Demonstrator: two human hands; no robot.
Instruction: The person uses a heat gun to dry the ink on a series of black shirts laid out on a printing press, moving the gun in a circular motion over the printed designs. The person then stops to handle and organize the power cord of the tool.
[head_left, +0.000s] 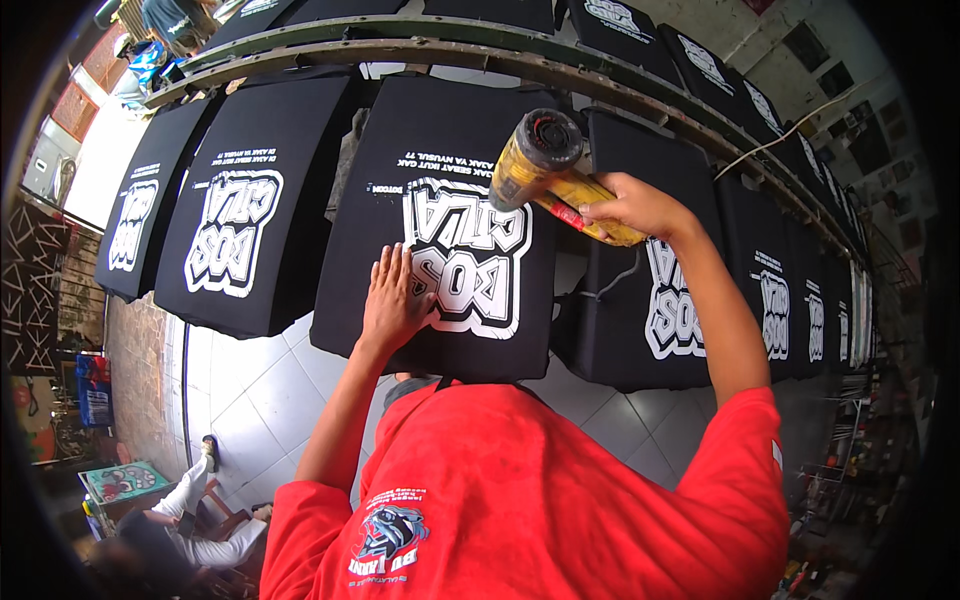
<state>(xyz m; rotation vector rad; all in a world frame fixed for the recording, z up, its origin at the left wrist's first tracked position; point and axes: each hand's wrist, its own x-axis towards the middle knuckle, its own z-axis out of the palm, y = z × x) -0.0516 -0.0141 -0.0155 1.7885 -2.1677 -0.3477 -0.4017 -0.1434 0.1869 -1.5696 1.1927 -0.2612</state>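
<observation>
My right hand (634, 206) grips the handle of a yellow and black heat gun (529, 161). Its nozzle end hovers over the upper right of the white print (469, 259) on a black T-shirt (450, 112). That shirt is stretched over a flat board in front of me. My left hand (397, 296) lies flat on the fabric, fingers pointing away from me, its thumb side on the print's lower left edge. Part of the print is hidden by the heat gun and the left hand. A grey cord (622, 277) shows below the heat gun.
More black shirts with similar prints sit on boards to the left (251, 202) and right (637, 157). Behind them runs a long metal rail (480, 56), with another row beyond. A seated person (187, 532) is at lower left; another person (176, 26) stands at upper left.
</observation>
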